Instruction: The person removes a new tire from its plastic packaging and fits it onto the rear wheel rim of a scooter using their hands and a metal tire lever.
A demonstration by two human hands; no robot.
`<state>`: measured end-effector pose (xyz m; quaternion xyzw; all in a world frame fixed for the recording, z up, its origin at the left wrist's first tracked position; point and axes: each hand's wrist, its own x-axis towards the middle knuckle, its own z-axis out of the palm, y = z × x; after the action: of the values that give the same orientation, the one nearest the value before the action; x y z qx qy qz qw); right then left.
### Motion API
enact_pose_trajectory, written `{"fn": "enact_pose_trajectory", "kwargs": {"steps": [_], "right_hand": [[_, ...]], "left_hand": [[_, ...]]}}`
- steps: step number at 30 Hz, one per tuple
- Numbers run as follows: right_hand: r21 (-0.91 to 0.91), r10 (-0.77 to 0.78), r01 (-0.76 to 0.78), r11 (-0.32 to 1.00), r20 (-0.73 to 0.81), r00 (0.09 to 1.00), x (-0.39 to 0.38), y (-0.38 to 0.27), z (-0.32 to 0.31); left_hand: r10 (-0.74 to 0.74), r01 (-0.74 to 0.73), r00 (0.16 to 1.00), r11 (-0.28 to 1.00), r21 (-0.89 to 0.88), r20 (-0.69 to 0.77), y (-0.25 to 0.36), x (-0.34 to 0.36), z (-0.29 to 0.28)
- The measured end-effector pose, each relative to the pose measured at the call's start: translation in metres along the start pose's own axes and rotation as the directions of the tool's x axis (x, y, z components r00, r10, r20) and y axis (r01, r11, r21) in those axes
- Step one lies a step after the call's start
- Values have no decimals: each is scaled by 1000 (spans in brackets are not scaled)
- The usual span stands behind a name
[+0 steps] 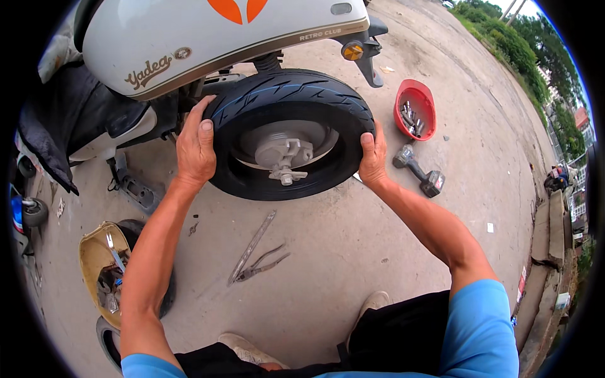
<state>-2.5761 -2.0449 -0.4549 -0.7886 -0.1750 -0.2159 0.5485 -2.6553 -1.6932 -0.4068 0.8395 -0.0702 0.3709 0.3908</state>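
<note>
A scooter wheel [295, 94] with a black tyre and a thin blue tread line is in front of me, below the white scooter body [227, 47]. My left hand [196, 151] grips the tyre's left side, thumb on its edge and the other fingers partly hidden behind it. At the opposite side my right hand [374, 157] holds the tyre in the same way. Inside the rim shows a grey hub [280, 151] with an axle nut and a bracket at its middle. Whether the wheel sits in the frame I cannot tell.
Pliers [259, 266] and a flat metal bar [253, 244] lie on the concrete before my feet. To the right are a cordless impact wrench [418, 171] and a red helmet [426, 94] holding sockets. A yellowish tool bin [90, 257] stands at the left near a loose tyre [108, 340].
</note>
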Motion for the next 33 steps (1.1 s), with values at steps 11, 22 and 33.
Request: {"fn": "enact_pose_trajectory", "kwargs": {"steps": [11, 22, 33], "right_hand": [[76, -9, 7, 997, 27, 1000, 0, 19, 0], [67, 3, -4, 998, 21, 1000, -3, 24, 1], [88, 4, -6, 996, 25, 1000, -5, 24, 2]], "left_hand": [[33, -35, 998, 998, 42, 51, 4, 10, 0], [67, -68, 997, 997, 28, 37, 3, 9, 0], [89, -90, 995, 995, 30, 44, 4, 10, 0]]}}
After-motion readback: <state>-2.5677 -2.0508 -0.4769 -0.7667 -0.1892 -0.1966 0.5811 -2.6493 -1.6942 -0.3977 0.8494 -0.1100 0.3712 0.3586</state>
